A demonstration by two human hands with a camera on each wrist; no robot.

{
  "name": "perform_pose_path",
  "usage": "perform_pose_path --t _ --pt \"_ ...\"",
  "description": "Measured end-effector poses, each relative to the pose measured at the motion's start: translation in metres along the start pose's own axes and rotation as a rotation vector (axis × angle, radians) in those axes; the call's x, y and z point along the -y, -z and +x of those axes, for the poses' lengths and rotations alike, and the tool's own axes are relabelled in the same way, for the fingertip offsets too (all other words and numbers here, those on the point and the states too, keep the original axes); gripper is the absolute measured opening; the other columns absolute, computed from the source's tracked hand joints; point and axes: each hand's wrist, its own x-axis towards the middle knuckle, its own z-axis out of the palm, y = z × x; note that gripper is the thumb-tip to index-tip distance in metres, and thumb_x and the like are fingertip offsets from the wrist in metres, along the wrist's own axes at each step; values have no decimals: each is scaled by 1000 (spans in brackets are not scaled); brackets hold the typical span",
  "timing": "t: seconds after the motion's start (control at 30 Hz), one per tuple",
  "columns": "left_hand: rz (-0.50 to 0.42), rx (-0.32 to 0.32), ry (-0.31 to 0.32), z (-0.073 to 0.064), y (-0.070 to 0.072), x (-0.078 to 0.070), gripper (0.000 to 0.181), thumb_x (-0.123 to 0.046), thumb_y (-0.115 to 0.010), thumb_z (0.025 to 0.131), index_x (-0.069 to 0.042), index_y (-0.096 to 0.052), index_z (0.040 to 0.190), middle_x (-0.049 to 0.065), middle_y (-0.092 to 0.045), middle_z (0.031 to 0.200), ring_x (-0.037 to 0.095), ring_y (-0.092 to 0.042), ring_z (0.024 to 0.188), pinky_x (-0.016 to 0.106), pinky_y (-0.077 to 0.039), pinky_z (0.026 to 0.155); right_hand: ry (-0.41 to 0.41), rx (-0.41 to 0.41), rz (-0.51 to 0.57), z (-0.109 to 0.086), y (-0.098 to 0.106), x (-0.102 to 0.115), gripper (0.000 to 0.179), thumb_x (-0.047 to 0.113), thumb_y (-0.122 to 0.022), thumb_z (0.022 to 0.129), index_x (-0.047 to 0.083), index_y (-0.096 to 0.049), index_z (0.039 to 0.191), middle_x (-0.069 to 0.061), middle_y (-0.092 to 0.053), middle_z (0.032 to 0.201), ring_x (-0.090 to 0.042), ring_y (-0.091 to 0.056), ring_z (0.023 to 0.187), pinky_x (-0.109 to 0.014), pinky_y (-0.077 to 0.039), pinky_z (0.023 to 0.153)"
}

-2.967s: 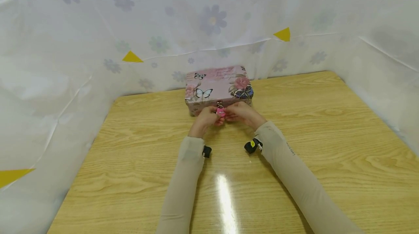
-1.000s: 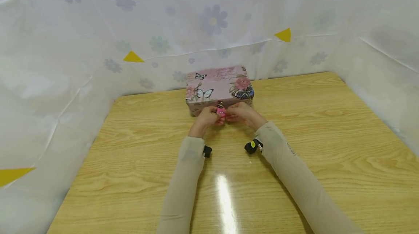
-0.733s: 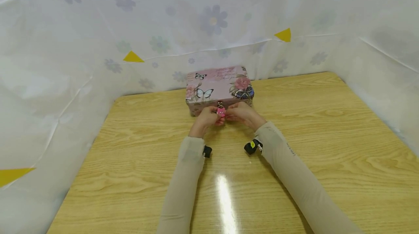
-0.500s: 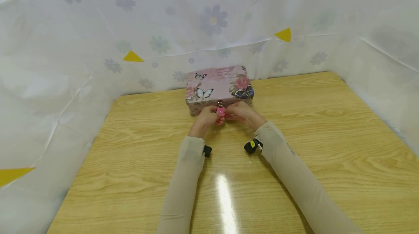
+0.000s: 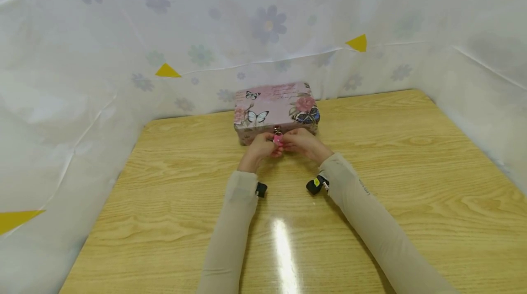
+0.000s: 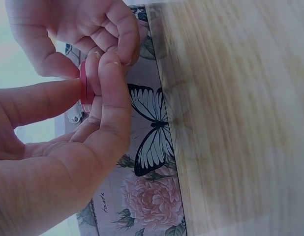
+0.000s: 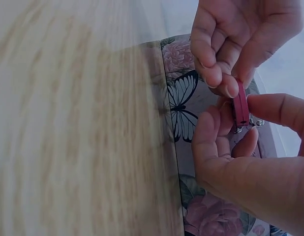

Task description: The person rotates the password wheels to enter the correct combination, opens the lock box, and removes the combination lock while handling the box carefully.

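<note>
A small pink padlock point(image 5: 277, 140) hangs by its shackle from the metal clasp point(image 5: 277, 129) on the front of a lidded box point(image 5: 273, 106) printed with butterflies and roses. The lid is down. My left hand point(image 5: 259, 147) pinches the padlock from the left between thumb and fingers. From the right, my right hand point(image 5: 304, 142) has thumb and fingertips on the same padlock, partly covering its face. Edge-on, the padlock body point(image 7: 240, 104) shows in the right wrist view between the fingers of both hands. Its markings are too small to read.
The box stands at the back of a wood-grain table point(image 5: 177, 193), near a pale flowered curtain point(image 5: 230, 24). Yellow tape pieces point(image 5: 356, 43) stick to the curtain. Black wrist cameras point(image 5: 316, 185) sit under both sleeves.
My right fingertips have shifted slightly left across the padlock and cover more of its face, whose visible side looks different from 3 seconds ago. The left hand and the box stay in place.
</note>
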Motion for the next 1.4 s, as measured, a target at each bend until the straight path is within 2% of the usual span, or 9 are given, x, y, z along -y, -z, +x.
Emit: perform_pose_path --t 0.4,0.63,1.0,1.17,1.4 --pt "13 -3 -17 0 1 0 33 11 -47 92 13 -48 125 15 -59 80 15 -59 63 36 -58 78 17 -4 -31 2 0 -2 14 2 -45 96 -8 -55 95 -3 -61 79 -9 -61 73 -29 -54 84" --pt "6 4 -16 0 1 1 35 11 -46 92 13 -47 127 17 -60 84 16 -58 64 36 -58 80 14 -5 -37 3 0 -3 14 2 -44 96 -7 -55 96 -3 -61 80 -9 -61 73 -29 -54 83" --pt "6 0 -15 1 0 2 36 11 -47 93 12 -47 128 15 -59 83 18 -59 69 39 -57 84 -9 -5 10 2 -1 -1 27 7 -42 99 -13 -54 111 -2 -62 81 -10 -62 74 -33 -52 92" --pt "12 -1 -15 0 0 1 36 13 -46 92 12 -47 128 16 -59 84 17 -59 67 38 -57 82 -27 -12 8 2 -1 0 28 7 -42 99 -14 -53 115 -2 -62 82 -9 -62 75 -37 -50 96" --pt "11 -9 -1 1 0 1 35 11 -48 93 11 -47 129 16 -60 85 18 -60 70 36 -57 82 -18 -12 40 1 1 0 26 6 -44 99 -14 -54 113 -1 -64 79 -10 -63 73 -31 -54 87"
